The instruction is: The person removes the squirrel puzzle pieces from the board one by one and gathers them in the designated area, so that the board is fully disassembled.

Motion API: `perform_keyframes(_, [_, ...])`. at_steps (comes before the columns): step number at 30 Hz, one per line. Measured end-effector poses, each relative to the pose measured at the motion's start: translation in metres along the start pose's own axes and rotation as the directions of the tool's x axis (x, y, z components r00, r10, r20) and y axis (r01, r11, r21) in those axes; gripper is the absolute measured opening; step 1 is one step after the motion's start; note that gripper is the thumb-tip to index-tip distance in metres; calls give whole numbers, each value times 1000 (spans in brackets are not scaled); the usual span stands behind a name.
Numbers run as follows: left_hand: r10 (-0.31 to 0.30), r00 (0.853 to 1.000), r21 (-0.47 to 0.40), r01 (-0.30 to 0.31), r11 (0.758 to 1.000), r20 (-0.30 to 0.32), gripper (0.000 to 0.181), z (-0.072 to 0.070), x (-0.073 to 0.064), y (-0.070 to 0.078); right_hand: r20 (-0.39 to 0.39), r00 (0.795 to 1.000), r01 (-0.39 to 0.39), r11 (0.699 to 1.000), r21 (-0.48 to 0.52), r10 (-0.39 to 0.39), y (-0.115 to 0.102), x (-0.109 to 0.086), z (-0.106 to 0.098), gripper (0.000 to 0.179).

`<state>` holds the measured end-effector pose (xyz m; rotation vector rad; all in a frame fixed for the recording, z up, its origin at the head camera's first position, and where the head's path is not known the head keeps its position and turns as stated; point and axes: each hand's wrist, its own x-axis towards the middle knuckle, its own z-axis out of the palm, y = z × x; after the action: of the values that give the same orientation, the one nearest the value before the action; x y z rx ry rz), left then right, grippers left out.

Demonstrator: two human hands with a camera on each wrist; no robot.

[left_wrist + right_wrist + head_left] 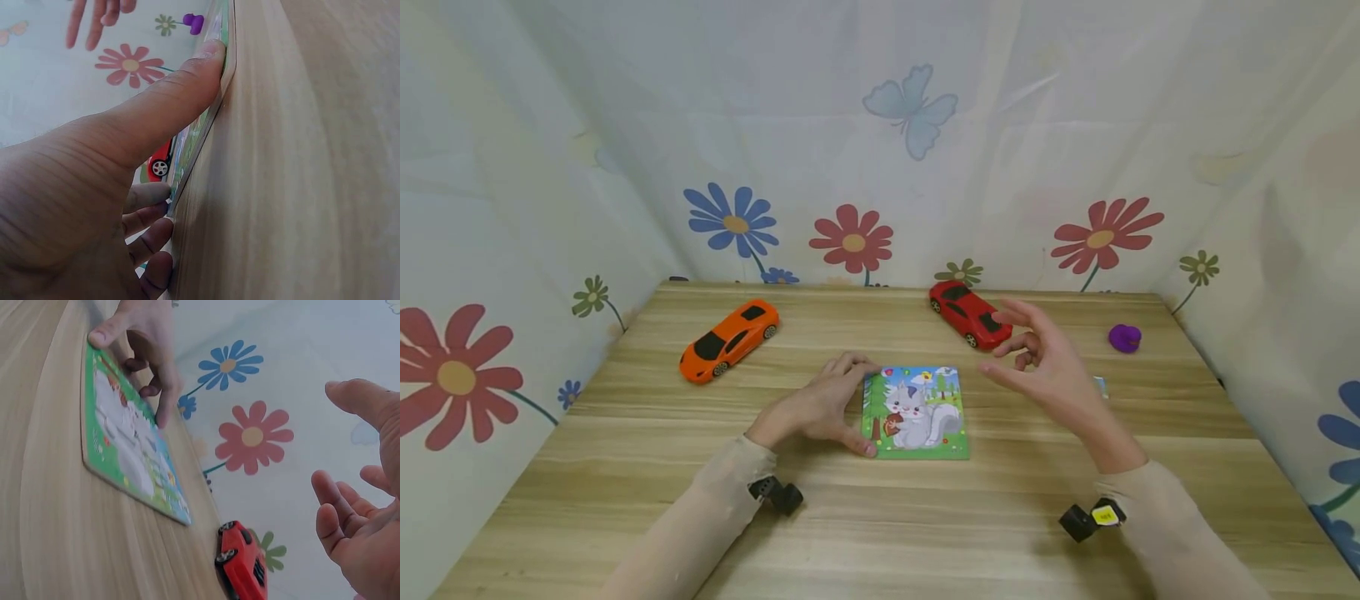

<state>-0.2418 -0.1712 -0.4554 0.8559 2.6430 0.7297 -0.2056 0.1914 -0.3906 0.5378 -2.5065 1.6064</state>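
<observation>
A square picture puzzle [917,414] with a grey squirrel holding an acorn lies flat at the middle of the wooden table. My left hand [823,404] holds it by its left side, thumb at the near corner and fingertips at the far corner. Seen from the left wrist, the thumb [178,94] rests on the board's edge. My right hand [1048,371] is raised to the right of the puzzle, apart from it, with loosely bent fingers and nothing in them. Behind its fingertips in the head view stands a red toy car [970,315].
An orange toy car [730,342] stands at the back left. Toward the right edge sits a small purple rubber duck [1124,338]. Part of a small bluish flat thing [1101,386] shows behind the right wrist. Flower-printed curtains [775,125] enclose the table [880,533] at the back and sides.
</observation>
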Motion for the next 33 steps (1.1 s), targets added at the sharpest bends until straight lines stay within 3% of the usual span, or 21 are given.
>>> perform_keyframes(7, [10, 1000, -6, -10, 1000, -2, 131, 0, -1, 3, 20, 1000, 17, 998, 62, -18, -2, 8, 16, 88])
perform_keyframes(16, [-5, 1000, -12, 5, 1000, 0, 131, -2, -1, 6, 61, 997, -51, 998, 42, 48, 6, 10, 36, 86])
perform_keyframes(23, [-13, 1000, -10, 13, 1000, 1, 130, -2, -1, 4, 118, 992, -62, 995, 83, 51, 21, 11, 53, 86])
perform_keyframes(33, [-7, 1000, 0, 7, 1000, 4, 131, -2, -1, 6, 161, 986, -61, 997, 48, 53, 42, 9, 76, 84])
